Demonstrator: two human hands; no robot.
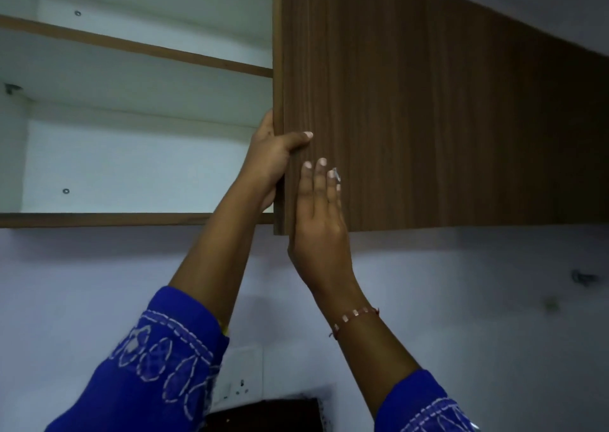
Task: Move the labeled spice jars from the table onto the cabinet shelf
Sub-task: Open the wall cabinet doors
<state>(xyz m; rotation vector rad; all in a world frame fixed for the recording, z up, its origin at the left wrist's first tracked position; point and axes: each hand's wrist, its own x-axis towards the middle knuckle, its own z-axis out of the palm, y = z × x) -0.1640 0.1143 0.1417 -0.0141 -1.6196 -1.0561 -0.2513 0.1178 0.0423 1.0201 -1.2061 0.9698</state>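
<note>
Head view, wall cabinet (138, 154) open at left with 2 white shelves, brown door (428, 102) at right, left hand (270, 158) gripping the door's edge, right hand (321, 214) flat, fingers straight against the door, spice jars out of view.

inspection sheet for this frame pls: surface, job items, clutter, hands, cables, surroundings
Surface: the table is not in view; cabinet shelf and the cabinet floor below it show bare where visible.
Job's things: no spice jars seen in this frame.
Clutter: nothing seen.
Hands: left hand grips the edge of the wooden cabinet door, thumb on its front face; right hand lies flat against the door face, fingers straight, holding nothing.
Cables: nothing seen.
Surroundings: pale wall below the cabinet; white socket plate low on it; dark object at the bottom edge, too dim to identify.
</note>
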